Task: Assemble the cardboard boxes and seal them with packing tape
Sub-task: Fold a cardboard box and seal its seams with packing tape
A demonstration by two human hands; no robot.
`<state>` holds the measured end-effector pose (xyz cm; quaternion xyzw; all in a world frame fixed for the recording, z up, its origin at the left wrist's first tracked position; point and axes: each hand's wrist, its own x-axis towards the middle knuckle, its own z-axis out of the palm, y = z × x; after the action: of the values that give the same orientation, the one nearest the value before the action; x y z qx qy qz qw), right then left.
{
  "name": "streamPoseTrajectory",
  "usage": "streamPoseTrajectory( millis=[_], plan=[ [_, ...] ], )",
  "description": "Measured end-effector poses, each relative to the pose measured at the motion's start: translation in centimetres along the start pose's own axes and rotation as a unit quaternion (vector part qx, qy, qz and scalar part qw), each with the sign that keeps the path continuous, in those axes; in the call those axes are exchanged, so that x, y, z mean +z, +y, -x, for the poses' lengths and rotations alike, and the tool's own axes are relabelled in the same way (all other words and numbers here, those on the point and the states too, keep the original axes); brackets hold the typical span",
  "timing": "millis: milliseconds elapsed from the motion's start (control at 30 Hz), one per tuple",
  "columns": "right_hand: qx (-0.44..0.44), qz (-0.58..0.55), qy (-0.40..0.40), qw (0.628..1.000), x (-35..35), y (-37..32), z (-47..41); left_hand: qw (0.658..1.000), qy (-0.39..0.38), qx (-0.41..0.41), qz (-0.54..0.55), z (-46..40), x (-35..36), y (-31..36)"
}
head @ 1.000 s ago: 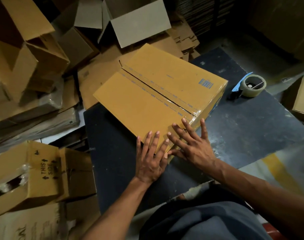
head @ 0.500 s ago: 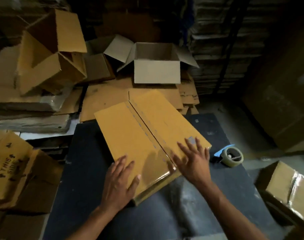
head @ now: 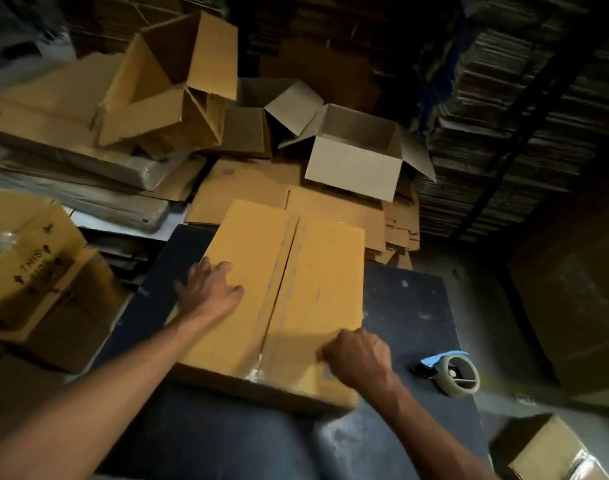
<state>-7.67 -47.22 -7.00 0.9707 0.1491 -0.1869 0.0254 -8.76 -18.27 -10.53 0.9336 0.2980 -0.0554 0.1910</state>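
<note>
A closed brown cardboard box lies flat on the dark table, its centre seam covered by clear tape running away from me. My left hand holds the box's left edge, thumb on top and fingers over the side. At the near right corner, my right hand grips the box with curled fingers. A tape dispenser with a blue blade guard sits on the table to the right of the box, apart from both hands.
An open pale box and an open brown box stand behind the table on flat cardboard sheets. Tall stacks of flattened cardboard fill the right background. A "THIS SIDE" box sits left; a taped box sits bottom right.
The box has turned so its taped seam points away from me. My hands left the top face: the left went to the left edge, the right to the near right corner.
</note>
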Motion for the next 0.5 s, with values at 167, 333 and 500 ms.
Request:
streamPoseTrajectory(
  millis=[167,333,500],
  plan=[
    [-0.126,-0.101,-0.121,0.979,0.9,-6.0,4.7,0.996,0.018,0.035,-0.08,0.5,-1.5,-0.8],
    [-0.019,-0.2,0.073,0.977,-1.3,-2.8,-2.9,0.986,0.019,0.158,-0.042,7.0,4.0,1.4],
    [0.049,-0.26,-0.009,0.964,-2.2,2.6,-9.6,0.976,0.009,0.189,-0.106,10.9,9.0,3.7]
  ],
)
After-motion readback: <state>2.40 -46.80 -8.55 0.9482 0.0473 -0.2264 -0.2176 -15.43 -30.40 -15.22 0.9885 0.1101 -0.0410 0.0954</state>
